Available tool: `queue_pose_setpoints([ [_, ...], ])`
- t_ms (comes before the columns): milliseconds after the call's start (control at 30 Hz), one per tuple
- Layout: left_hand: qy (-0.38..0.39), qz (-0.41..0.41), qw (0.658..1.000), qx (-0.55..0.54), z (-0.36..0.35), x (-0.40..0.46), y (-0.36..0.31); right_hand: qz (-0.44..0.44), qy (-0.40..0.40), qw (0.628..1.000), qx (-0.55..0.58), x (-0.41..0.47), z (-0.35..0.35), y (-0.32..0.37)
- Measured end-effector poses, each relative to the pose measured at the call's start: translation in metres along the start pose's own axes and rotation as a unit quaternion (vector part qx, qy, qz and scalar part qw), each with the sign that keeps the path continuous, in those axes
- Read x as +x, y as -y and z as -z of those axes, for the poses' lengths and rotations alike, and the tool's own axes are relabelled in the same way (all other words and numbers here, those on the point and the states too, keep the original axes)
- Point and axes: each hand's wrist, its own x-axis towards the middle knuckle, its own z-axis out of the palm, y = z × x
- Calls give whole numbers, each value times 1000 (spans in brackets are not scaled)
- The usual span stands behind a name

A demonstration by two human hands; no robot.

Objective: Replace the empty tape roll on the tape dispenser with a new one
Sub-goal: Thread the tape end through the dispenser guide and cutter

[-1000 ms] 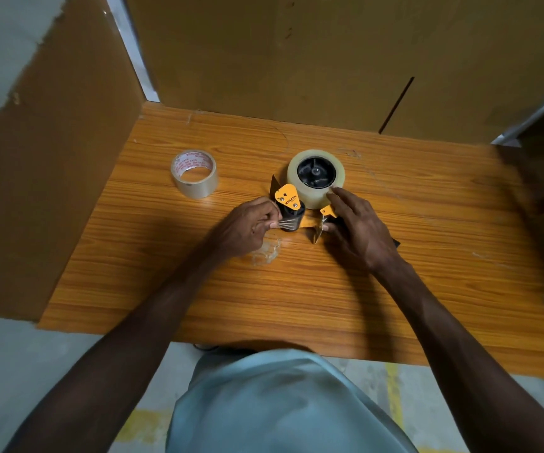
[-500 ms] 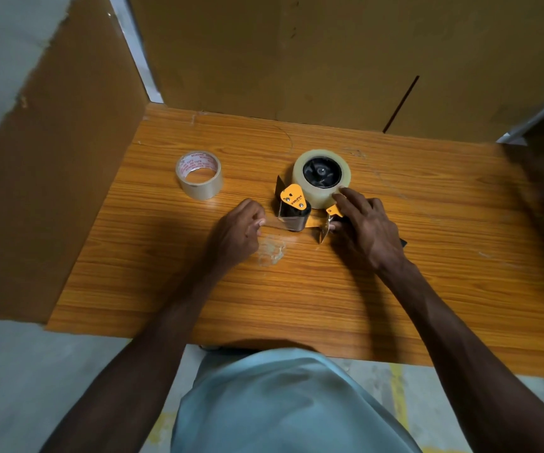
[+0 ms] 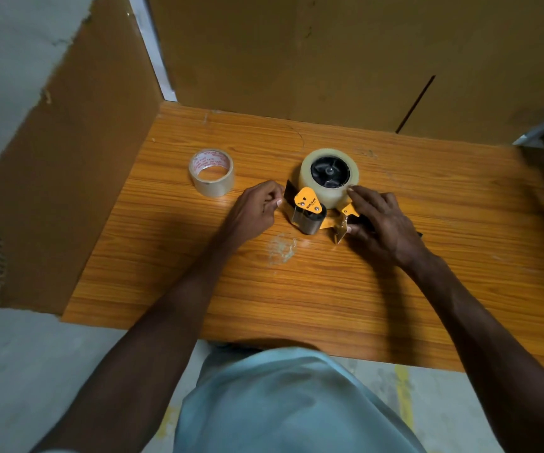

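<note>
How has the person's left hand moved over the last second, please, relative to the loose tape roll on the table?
Yes. The left hand has moved up the table, toward the loose near-empty tape roll, beside the orange tape dispenser.

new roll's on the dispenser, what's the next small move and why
Probably pinch the tape's loose end with the left hand and draw it over the roller toward the blade. The full tape roll already sits on the tape dispenser, the right hand steadies the frame, and the left fingers sit beside the roller. The nearly spent roll lies apart on the table.
</note>
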Motion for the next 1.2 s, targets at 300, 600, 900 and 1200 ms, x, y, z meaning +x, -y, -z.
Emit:
queue_pose_setpoints([
  [300, 0, 57, 998, 3, -9, 12, 2, 10, 7, 1000, 26, -1, 4, -5],
  [600, -51, 72, 995, 48, -19, 10, 1, -58, -41, 997, -7, 2, -2, 8],
  [900, -65, 145, 987, 34, -19, 14, -5, -141, -80, 986, -42, 9, -10, 23],
  [1200, -1, 248, 968, -40, -10, 23, -23, -89, -45, 995, -7, 4, 1, -5],
])
